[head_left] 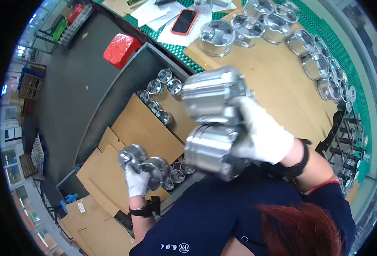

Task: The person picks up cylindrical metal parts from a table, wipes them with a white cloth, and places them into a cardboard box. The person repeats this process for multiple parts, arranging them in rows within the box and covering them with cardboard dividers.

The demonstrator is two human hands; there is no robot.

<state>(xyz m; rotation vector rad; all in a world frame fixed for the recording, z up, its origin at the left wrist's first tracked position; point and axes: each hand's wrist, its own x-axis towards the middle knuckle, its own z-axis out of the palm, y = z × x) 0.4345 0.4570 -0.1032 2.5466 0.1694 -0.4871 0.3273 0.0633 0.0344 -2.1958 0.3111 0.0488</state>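
My right hand (266, 133), in a white glove, grips two shiny metal pistons at once. The upper piston (212, 93) is held right above the lower piston (209, 147), close to the camera and slightly blurred. My left hand (136, 181), also gloved, is closed around a second pair, one piston (132, 153) beside another piston (158, 170). This pair is over a cardboard sheet (148, 123) in a dark bin. The fingers of my right hand are partly hidden behind the pistons.
Several pistons (155, 87) stand in the dark bin (111, 89) beside the cardboard. On the table, more pistons (217, 37) line a cardboard sheet (269, 64) over a green mat. A phone (185, 21) lies on papers. A red box (122, 50) sits at the bin's far edge.
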